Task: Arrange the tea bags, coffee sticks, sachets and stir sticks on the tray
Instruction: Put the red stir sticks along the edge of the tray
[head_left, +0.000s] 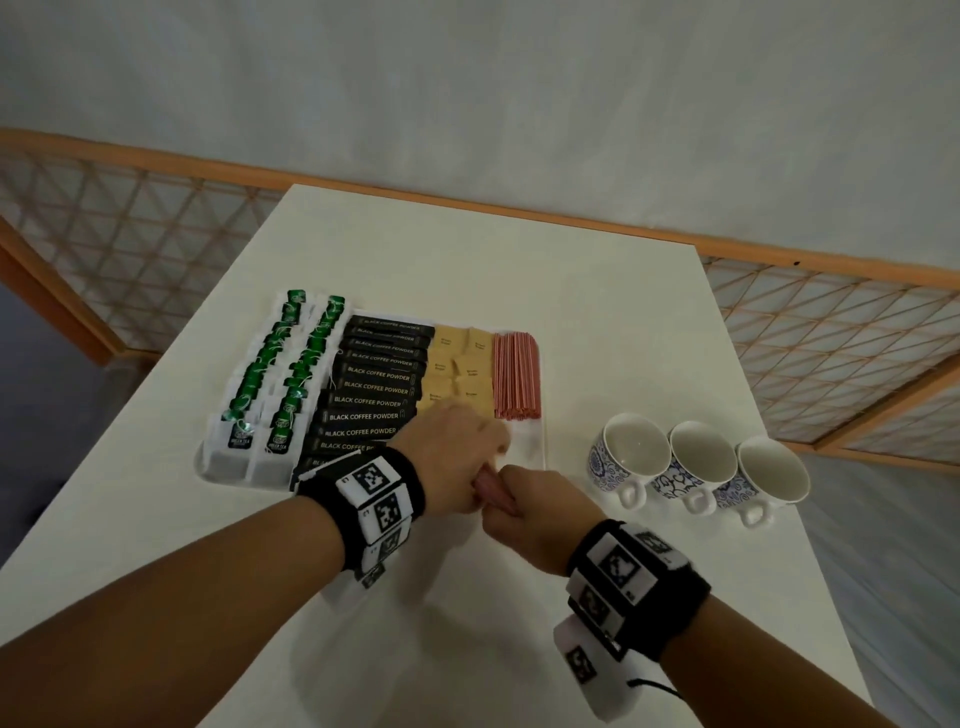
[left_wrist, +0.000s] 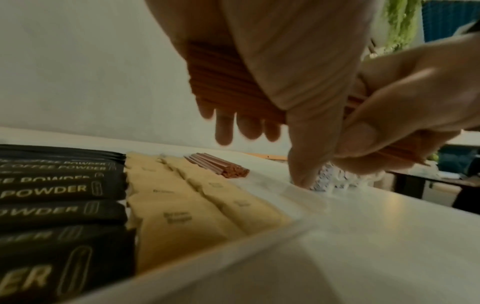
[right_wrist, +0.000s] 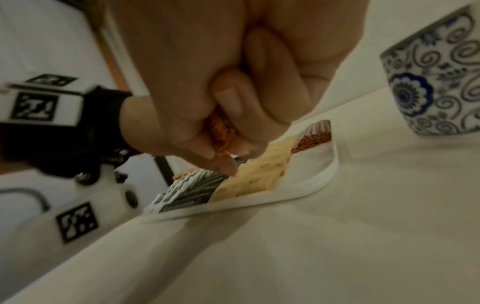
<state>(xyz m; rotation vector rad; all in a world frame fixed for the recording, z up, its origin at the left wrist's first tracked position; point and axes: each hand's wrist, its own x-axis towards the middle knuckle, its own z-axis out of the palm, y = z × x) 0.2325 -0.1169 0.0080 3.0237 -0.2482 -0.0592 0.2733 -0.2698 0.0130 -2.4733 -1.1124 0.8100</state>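
A white tray (head_left: 540, 457) holds green tea bags (head_left: 283, 374), black coffee sticks (head_left: 374, 387), tan sachets (head_left: 460, 371) and a flat row of pink stir sticks (head_left: 517, 376). Both hands hold one bundle of pink stir sticks (head_left: 493, 491) just above the tray's near right corner. My left hand (head_left: 457, 452) wraps its far end, and my right hand (head_left: 524, 514) grips its near end in a fist. In the left wrist view the bundle (left_wrist: 228, 82) lies across the palm, with the right hand (left_wrist: 405, 123) closed on it. The bundle's end (right_wrist: 221, 131) pokes out of the right fist.
Three blue-patterned white cups (head_left: 696, 467) stand in a row on the white table (head_left: 597, 322), right of the tray. One cup (right_wrist: 439, 78) is close to my right hand. A wooden lattice rail (head_left: 831, 332) borders the table's far sides.
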